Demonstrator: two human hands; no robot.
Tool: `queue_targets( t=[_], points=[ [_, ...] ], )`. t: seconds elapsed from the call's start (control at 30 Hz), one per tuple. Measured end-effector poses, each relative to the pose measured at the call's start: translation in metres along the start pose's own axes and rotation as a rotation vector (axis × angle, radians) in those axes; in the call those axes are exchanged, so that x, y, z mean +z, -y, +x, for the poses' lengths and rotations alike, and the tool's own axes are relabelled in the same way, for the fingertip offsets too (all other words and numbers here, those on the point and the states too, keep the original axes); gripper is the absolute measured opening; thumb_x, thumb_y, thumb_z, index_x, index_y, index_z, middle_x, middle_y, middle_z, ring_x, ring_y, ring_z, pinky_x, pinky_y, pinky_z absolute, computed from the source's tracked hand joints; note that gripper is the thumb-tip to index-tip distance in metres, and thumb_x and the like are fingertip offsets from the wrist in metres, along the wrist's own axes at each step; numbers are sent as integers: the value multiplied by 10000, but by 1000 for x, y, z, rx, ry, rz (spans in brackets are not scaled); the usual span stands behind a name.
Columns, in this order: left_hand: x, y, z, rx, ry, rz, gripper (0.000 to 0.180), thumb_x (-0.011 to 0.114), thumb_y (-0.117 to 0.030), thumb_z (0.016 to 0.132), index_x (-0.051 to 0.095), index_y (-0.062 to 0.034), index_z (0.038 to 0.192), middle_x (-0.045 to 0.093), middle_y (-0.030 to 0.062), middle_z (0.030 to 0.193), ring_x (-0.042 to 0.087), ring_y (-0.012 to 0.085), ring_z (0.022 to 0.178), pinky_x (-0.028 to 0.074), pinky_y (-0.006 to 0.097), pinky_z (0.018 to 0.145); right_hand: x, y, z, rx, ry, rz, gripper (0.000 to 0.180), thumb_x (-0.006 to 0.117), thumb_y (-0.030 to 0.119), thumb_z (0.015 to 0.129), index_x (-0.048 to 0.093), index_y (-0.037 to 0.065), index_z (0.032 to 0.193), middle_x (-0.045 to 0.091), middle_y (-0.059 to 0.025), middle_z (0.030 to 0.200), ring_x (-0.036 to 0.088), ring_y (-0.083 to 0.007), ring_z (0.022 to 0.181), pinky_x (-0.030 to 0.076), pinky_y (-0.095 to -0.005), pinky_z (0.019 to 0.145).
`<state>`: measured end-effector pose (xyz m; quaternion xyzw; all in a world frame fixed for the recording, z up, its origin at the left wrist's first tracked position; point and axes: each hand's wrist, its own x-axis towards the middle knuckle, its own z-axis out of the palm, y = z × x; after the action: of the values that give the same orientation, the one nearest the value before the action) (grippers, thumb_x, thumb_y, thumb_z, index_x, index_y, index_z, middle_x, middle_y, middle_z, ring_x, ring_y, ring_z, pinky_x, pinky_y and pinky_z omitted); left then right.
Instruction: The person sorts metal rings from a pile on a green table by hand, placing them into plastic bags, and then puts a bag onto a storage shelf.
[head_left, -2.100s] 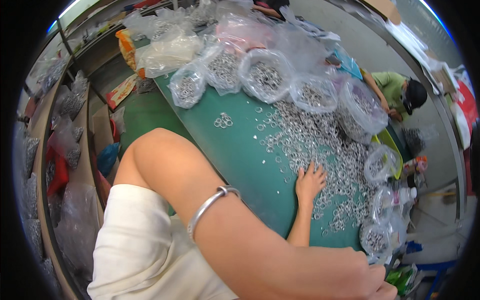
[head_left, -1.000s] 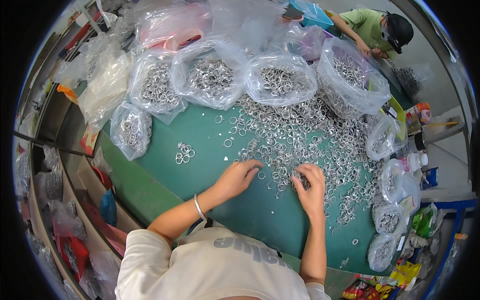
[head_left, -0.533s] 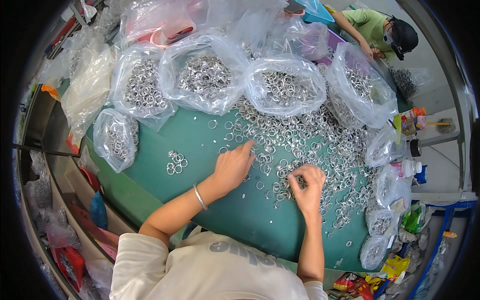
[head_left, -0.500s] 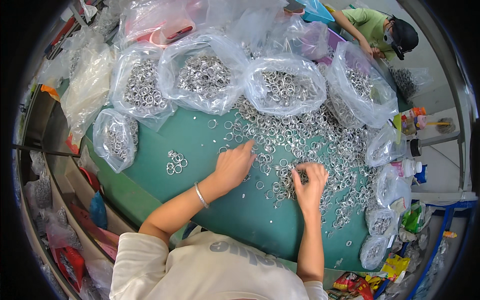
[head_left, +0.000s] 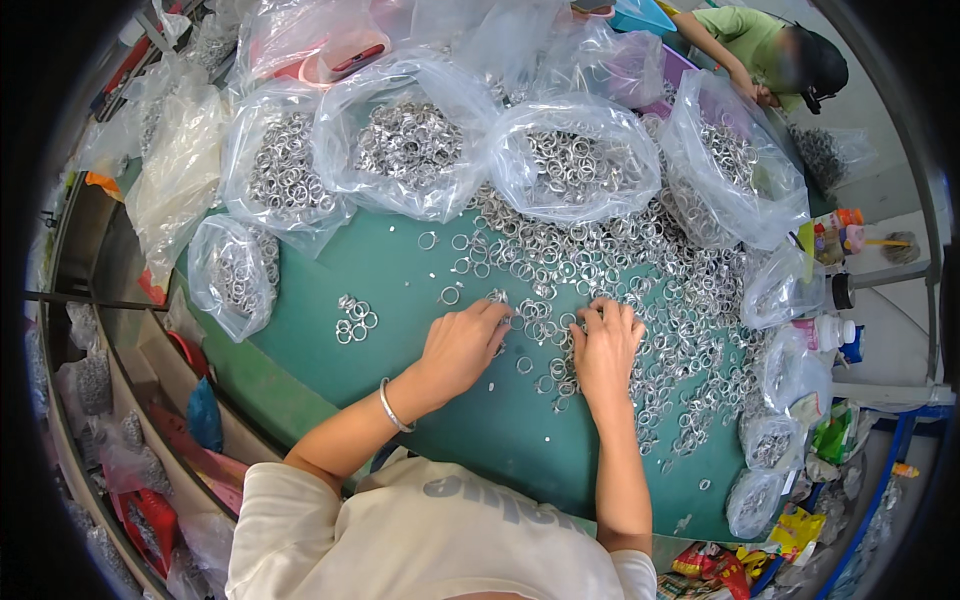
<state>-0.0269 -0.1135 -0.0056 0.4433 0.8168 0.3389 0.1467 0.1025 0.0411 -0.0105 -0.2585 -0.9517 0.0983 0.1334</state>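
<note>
Metal rings (head_left: 600, 270) under both hands on a green surface (head_left: 400, 270).
L hand (head_left: 462, 345) flat, fingers spread loose, tips among rings at pile's near edge; R hand (head_left: 605, 345) just beside it, fingers curled down into rings, can't tell if it pinches any. Small separate cluster of rings (head_left: 354, 318) lies left of L hand, apart from pile. Clear plastic bags of rings (head_left: 575, 165) line far edge; smaller bags (head_left: 770, 440) along the right w/ bottles. Another person (head_left: 770, 55) at top right.
</note>
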Motion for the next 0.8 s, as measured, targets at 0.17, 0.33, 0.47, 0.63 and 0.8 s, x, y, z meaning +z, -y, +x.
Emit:
queue_targets(
  t=[0.17, 0.33, 0.47, 0.63, 0.8],
  points=[
    [14, -9, 1, 151, 39, 28, 148, 620, -125, 819, 607, -77, 959, 592, 101, 823, 601, 310, 651, 479, 412, 572, 0, -3, -1, -2, -20, 64, 190, 697, 92, 713, 635, 46, 887, 557, -69, 998, 481, -252, 957, 330, -399, 836],
    [37, -10, 20, 288, 174, 234, 155, 623, -121, 806, 609, -74, 953, 575, 103, 800, 603, 291, 645, 480, 396, 563, 5, -2, 4, -30, -77, 79, 148, 692, 87, 714, 633, 51, 845, 573, -57, 979, 481, -254, 961, 326, -394, 849],
    [24, -10, 15, 212, 194, -90, 124, 600, -116, 838, 600, -52, 945, 556, 65, 751, 568, 210, 612, 460, 321, 543, -19, -5, -12, 200, -138, 478, 82, 654, 10, 756, 625, 22, 832, 614, -62, 861, 555, -192, 786, 410, -311, 714],
    [18, -1, -12, -567, 578, -1245, 109, 576, -128, 897, 596, -22, 912, 551, -8, 754, 510, 83, 634, 414, 234, 533, -29, 16, -47, 171, 14, 819, 107, 634, -35, 767, 628, 12, 863, 640, -81, 846, 578, -154, 703, 434, -258, 607],
    [17, 0, -23, -320, 245, -897, 60, 613, -58, 863, 587, -10, 887, 584, 16, 805, 541, 93, 682, 421, 232, 553, -18, 18, -50, 247, -42, 775, 144, 636, -60, 751, 630, -3, 883, 622, -89, 804, 569, -154, 655, 454, -274, 619]
  ],
)
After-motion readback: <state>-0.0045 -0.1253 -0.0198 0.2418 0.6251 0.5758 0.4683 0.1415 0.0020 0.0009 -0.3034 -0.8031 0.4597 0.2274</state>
